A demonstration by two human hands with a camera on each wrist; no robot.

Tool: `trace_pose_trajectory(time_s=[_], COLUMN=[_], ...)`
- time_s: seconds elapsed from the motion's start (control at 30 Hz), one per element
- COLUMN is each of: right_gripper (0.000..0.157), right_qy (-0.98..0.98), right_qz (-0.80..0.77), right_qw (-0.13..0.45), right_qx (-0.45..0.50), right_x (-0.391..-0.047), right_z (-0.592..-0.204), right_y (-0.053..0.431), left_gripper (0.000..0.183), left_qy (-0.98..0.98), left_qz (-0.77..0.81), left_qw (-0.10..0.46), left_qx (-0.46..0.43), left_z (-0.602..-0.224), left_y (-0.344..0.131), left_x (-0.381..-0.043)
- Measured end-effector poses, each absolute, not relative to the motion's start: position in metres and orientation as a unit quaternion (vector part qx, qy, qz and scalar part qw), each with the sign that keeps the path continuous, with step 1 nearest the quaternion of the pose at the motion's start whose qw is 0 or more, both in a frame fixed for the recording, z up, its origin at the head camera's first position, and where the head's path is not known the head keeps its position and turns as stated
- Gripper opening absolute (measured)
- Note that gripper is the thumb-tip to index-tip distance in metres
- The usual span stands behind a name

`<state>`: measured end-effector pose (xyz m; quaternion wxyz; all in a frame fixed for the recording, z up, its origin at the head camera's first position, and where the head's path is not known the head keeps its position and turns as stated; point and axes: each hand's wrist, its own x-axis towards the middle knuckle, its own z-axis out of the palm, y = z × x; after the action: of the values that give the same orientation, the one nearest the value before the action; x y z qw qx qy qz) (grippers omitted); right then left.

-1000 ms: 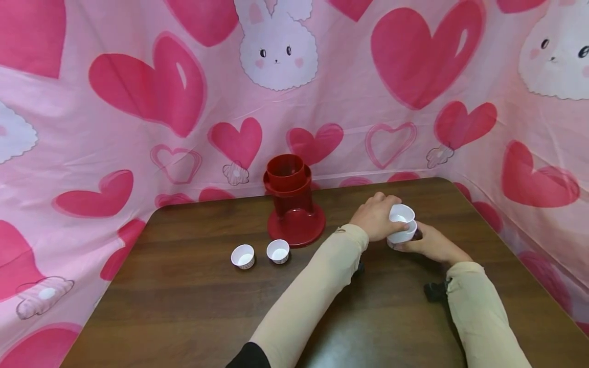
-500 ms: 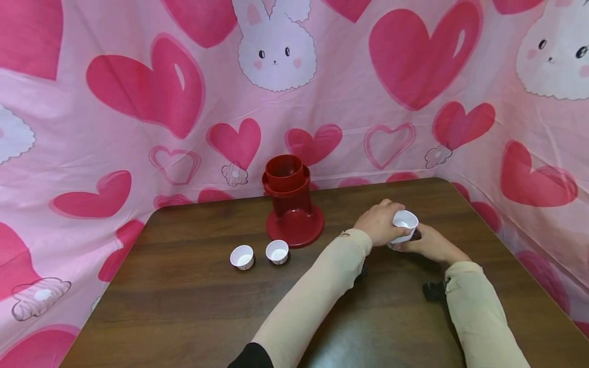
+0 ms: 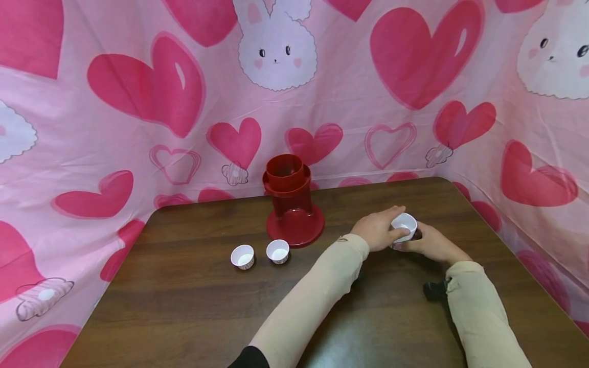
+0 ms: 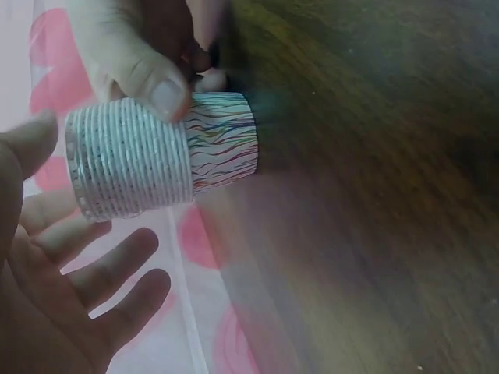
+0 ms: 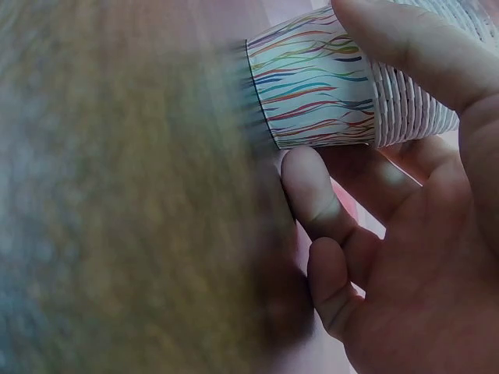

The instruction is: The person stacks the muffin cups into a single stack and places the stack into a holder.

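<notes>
A nested stack of white paper cups (image 3: 404, 225) stands upright at the right of the table. Its lowest cup (image 5: 312, 89) shows wavy coloured stripes, and many tightly packed rims rise above it. My right hand (image 3: 432, 245) grips the stack low down, its thumb (image 5: 421, 58) along one side and fingers beneath and behind. At the top rim, my left hand (image 3: 375, 230) surrounds the stack with spread, fairly straight fingers (image 4: 117, 269), the thumb (image 4: 31, 144) just by the rim. Two single paper cups, one on the left (image 3: 242, 257) and another beside it (image 3: 278, 251), stand mouth up mid-table.
A red plastic holder (image 3: 294, 225) with a round base and a tube-shaped top stands at the back of the brown wooden table (image 3: 184, 306). Pink fabric (image 3: 345, 102) with hearts and rabbits hangs behind and along both sides.
The upper cup at my left hand has gone down into the stack, and its rim no longer shows apart. My left hand lowered with it; the right hand stayed in place.
</notes>
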<state>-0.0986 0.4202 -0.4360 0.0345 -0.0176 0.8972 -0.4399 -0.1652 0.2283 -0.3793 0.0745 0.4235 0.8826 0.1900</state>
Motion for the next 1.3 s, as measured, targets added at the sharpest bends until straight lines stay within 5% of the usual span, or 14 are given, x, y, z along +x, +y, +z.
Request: trace_pose_trajectory(time_s=[0.63,0.97,1.3], right_gripper=[0.070,0.080,0.078], right_qy=[0.896,0.900,0.903], right_qz=[-0.443,-0.434,-0.429], right_qw=[0.033,0.040,0.030], right_qx=[-0.027,-0.007,-0.001], right_x=[-0.098,-0.101,-0.099], right_z=[-0.435,-0.435,-0.434], right_y=[0.419,0.416,0.413], left_gripper=[0.081,0.060,0.046], left_qy=[0.881,0.838,0.846], left_qz=[0.148,0.154,0.163], left_qw=[0.111,0.162,0.114], left_qx=[0.436,0.498,0.495], left_z=[-0.386,-0.381,-0.383], left_y=[0.219,0.160,0.083], left_x=[-0.149,-0.144,-0.149])
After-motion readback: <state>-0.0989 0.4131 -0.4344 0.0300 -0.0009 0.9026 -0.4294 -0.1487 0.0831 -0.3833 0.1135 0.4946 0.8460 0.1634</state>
